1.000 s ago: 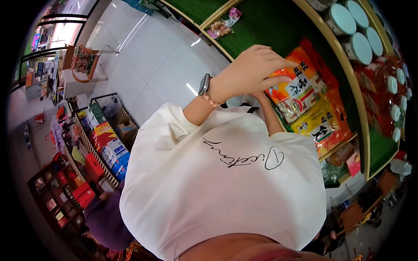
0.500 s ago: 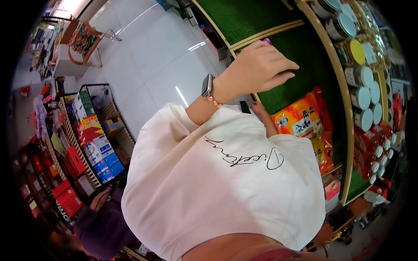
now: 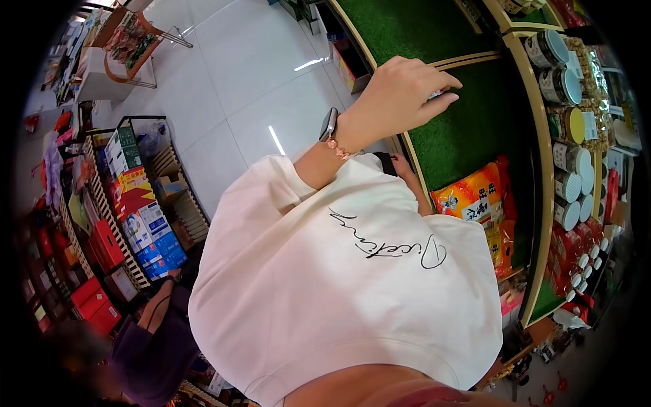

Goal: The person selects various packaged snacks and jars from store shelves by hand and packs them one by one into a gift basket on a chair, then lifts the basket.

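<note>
My left hand [image 3: 417, 95], with a watch on its wrist, hangs over the green-lined shelf [image 3: 468, 125]. Its thumb and forefinger point right with a gap between them. A small whitish bit shows in that gap; I cannot make out what it is. Lower down, my right hand [image 3: 400, 165] is beside the shelf's wooden front edge, small and partly hidden, its fingers unclear. Orange and red snack bags [image 3: 475, 197] lie on the green lining right of my right forearm, below my left hand.
Lidded jars [image 3: 573, 159] line the shelf at the right. Black racks with boxes [image 3: 146, 217] stand left, near a chair [image 3: 132, 51] on the tiled floor [image 3: 237, 74]. A person in a purple top [image 3: 152, 353] is at the lower left.
The view has shifted, so the snack bags appear lower and farther from my left hand, and more jars show. My left hand has moved away from the bags. The small pink packets are no longer clearly visible.
</note>
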A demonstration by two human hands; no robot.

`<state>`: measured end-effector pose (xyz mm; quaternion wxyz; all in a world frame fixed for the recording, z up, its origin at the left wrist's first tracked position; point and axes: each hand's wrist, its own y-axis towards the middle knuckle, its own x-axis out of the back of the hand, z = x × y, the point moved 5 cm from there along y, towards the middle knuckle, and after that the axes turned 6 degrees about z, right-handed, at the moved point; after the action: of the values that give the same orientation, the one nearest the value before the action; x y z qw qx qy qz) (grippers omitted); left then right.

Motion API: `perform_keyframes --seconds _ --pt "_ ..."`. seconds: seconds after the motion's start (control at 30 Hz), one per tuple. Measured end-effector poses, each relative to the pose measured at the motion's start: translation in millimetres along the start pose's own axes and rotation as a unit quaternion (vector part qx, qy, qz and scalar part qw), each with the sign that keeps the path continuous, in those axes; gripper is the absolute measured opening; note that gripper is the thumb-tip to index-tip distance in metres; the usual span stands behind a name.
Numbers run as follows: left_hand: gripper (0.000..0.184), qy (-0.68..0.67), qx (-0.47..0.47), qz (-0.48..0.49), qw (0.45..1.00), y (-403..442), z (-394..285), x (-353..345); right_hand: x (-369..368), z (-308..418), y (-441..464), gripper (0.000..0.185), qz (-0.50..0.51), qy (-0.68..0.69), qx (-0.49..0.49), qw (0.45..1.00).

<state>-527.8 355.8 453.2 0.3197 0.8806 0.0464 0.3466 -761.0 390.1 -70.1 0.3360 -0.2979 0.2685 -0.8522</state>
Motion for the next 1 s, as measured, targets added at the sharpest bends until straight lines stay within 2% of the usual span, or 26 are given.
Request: perform_keyframes --seconds 0.2,0.4,0.43,0.47,0.57,0.6,0.63,0.7,0.8,0.87,0.93,0.97,1.0 --pt "0.016 -0.019 0.041 0.033 0.998 0 7 -4 19 -13 4 0.029 -0.030 0.046 -0.024 0.998" --pt "0.018 -0.012 0.016 -0.003 1.000 13 8 0 33 32 15 0.030 0.035 0.059 0.028 0.997" --pt "0.017 -0.031 0.027 0.000 0.999 16 6 0 36 41 18 0.030 0.043 0.072 0.039 0.996" --pt "0.016 -0.047 0.037 0.003 0.998 20 2 0 40 52 21 0.029 0.053 0.143 0.045 0.987" --pt "0.017 -0.124 0.043 0.008 0.991 34 -3 1 66 96 31 0.028 0.034 0.033 0.102 0.994" --pt "0.018 -0.159 0.044 0.011 0.986 37 -6 0 71 117 28 0.028 0.042 0.084 0.156 0.983" --pt "0.018 -0.237 0.064 0.025 0.969 40 -9 -1 78 136 22 0.028 0.036 0.095 0.157 0.982" --pt "0.019 -0.388 0.101 0.055 0.914 45 -18 0 93 174 14 0.027 0.022 0.106 0.189 0.976" --pt "0.025 -0.572 0.070 0.057 0.816 53 -23 7 114 231 -2 0.027 -0.005 0.067 0.305 0.950" --pt "0.030 -0.679 -0.002 0.068 0.731 56 -26 8 132 283 -35 0.026 -0.059 0.008 0.341 0.938" --pt "0.028 -0.755 -0.082 0.095 0.644 61 -35 12 143 332 -64 0.025 -0.027 0.061 0.345 0.936" --pt "0.026 -0.806 -0.125 0.126 0.565 63 -46 16 144 351 -74 0.025 0.039 0.148 0.342 0.927" --pt "0.024 -0.849 -0.154 0.165 0.477 68 -56 22 148 381 -95 0.024 0.050 0.174 0.353 0.918"
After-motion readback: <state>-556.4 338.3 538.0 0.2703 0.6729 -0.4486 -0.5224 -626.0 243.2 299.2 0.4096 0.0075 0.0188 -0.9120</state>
